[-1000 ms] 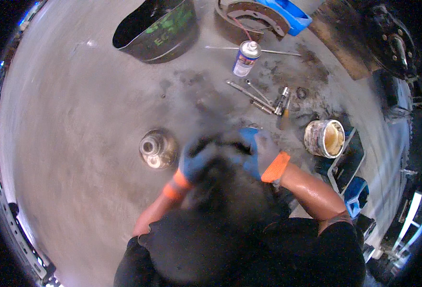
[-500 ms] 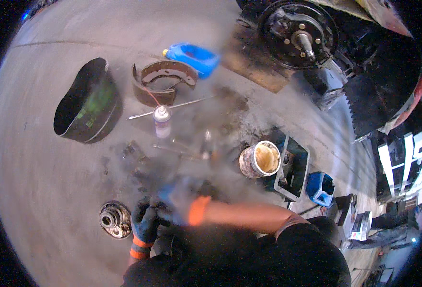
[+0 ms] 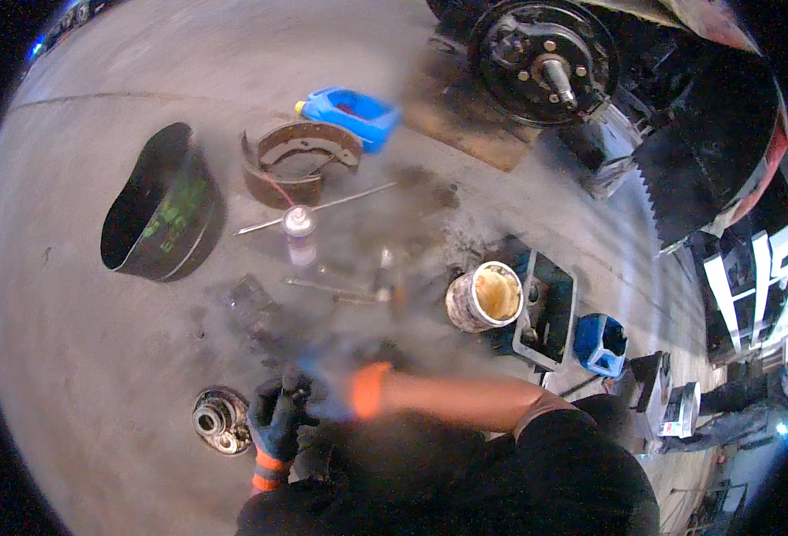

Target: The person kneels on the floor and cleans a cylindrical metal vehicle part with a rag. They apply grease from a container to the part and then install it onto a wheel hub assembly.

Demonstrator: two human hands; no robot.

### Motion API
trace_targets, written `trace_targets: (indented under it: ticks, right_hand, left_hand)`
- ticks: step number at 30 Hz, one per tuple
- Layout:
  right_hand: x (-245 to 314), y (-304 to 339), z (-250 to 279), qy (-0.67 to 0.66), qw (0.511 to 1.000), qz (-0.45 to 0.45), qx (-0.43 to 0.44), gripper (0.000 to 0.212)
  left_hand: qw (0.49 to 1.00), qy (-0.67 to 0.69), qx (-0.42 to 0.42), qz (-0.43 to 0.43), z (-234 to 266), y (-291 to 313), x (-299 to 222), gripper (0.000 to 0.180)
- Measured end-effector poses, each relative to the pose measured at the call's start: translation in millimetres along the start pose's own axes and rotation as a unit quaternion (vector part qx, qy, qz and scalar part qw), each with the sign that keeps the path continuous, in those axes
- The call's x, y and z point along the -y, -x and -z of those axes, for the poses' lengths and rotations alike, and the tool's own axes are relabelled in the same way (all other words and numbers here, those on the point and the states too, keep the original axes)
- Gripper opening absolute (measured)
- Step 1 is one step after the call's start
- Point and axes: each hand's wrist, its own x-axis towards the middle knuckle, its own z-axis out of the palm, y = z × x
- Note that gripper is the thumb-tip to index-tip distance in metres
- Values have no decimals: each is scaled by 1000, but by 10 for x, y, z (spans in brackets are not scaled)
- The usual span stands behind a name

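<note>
My left hand [image 3: 274, 420], in a dark glove with an orange-striped cuff, is closed with its fingers curled. Whatever dark thing it may hold cannot be made out. Right against it is my right hand [image 3: 327, 389], in a blue-grey glove with an orange cuff, badly smeared by motion so its fingers do not show. Just left of my left hand lies a greasy round metal hub [image 3: 219, 420] with a raised bore. Beyond the hands, a smudged dark part [image 3: 251, 304] rests on the stained floor.
Ahead stand a spray can [image 3: 300, 237], curved brake shoes [image 3: 322, 143], a long rod [image 3: 349, 198], a blue jug [image 3: 354, 114] and a dark drum-shaped container [image 3: 175, 223]. To the right are a grease tub [image 3: 465, 304], an open metal box [image 3: 565, 304], a cut blue container [image 3: 601, 347] and a wheel assembly [image 3: 546, 67].
My hands stay together near the hub, the right one still blurred. The view has shifted slightly, so the hub sits a little further right and the far left objects lower.
</note>
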Motion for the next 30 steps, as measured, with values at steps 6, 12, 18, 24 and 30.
trace_targets:
  ticks: [6, 12, 18, 24, 30]
  right_hand:
    - [269, -6, 146, 145, 984, -35, -96, 34]
    - [216, 46, 103, 46, 993, -37, -98, 29]
    - [275, 22, 152, 23, 997, -25, -71, 37]
    - [297, 46, 153, 67, 992, -27, -102, 36]
    - [228, 22, 101, -15, 994, -25, -108, 37]
  left_hand:
    - [994, -8, -70, 81, 51, -34, 35, 32]
    - [993, -117, -25, -24, 146, -14, 140, 29]
    - [988, -137, -1, -67, 126, -11, 102, 30]
    - [993, -119, -7, -12, 110, -14, 93, 31]
    - [989, -147, -14, -27, 79, 0, 68, 32]
